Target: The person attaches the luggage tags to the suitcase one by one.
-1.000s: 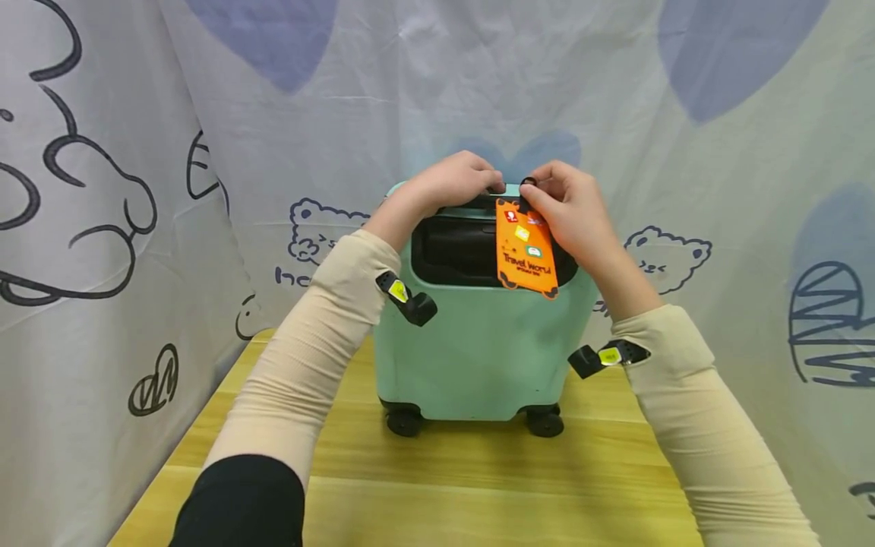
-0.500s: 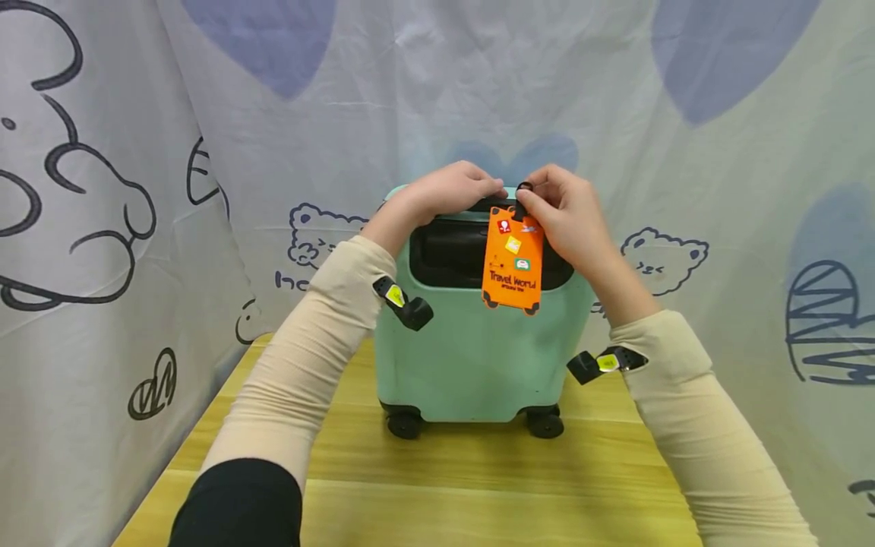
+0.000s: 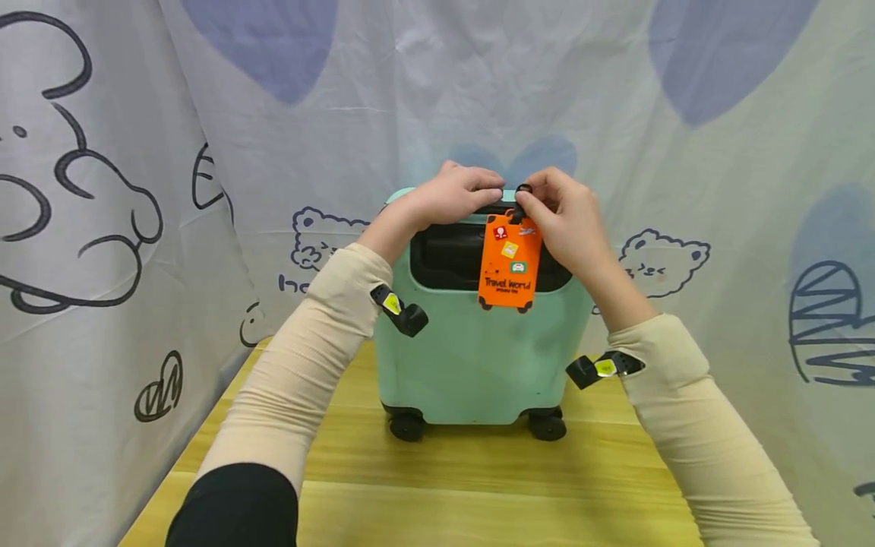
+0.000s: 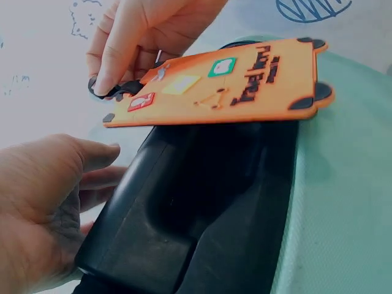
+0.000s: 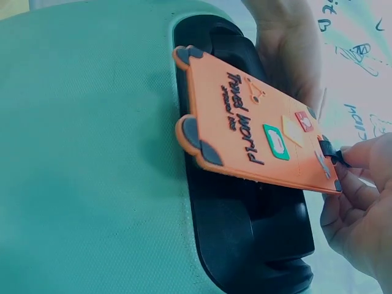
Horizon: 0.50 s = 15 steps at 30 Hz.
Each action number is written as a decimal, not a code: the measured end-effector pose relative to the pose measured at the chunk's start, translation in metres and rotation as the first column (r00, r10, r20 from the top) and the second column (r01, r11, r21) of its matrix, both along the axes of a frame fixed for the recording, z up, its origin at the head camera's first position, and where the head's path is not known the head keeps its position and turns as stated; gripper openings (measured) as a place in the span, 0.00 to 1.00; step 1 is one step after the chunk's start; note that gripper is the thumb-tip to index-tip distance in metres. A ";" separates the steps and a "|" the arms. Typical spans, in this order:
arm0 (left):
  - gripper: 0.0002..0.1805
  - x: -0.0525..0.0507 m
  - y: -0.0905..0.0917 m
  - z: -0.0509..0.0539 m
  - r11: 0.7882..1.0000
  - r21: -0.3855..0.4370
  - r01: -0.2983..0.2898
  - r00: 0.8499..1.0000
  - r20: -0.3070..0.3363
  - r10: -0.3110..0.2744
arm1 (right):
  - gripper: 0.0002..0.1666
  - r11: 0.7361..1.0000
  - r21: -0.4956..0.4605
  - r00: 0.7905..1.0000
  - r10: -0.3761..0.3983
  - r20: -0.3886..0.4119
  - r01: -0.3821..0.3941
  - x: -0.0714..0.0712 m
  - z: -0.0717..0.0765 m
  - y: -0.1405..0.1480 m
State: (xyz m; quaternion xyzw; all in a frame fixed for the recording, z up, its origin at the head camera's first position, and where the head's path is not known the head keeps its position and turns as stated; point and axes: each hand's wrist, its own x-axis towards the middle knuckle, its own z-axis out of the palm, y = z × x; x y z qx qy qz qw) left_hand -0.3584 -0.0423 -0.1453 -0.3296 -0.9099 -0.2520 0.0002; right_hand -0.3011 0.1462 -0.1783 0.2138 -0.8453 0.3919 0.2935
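A mint-green suitcase (image 3: 478,357) stands upright on its black wheels. My right hand (image 3: 567,216) pinches the black strap (image 5: 331,151) of an orange luggage tag (image 3: 509,262) between thumb and fingers, above the suitcase's top edge. The tag, printed "Travel World", hangs face-out in front of the black recess (image 3: 443,258). My left hand (image 3: 454,194) lies over the suitcase top by the black handle (image 4: 131,214), its fingers extended towards the strap. In the left wrist view, part of the left fingers is hidden behind the handle.
The suitcase stands on a yellow wood-grain table (image 3: 478,486). A pale curtain (image 3: 499,76) with bear and heart drawings hangs behind and at the sides. Each sleeved forearm wears a small black wrist camera, such as the left camera (image 3: 410,319).
The luggage tag has swung left and now hangs straighter. My left hand's fingers have gone from bent at the handle to straighter. My right hand keeps its pinch on the strap.
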 end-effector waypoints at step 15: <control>0.25 -0.001 0.009 0.003 0.995 -0.090 0.031 0.994 -0.104 -0.040 | 0.11 0.999 0.027 1.000 -0.023 -0.015 0.023 0.002 -0.001 0.002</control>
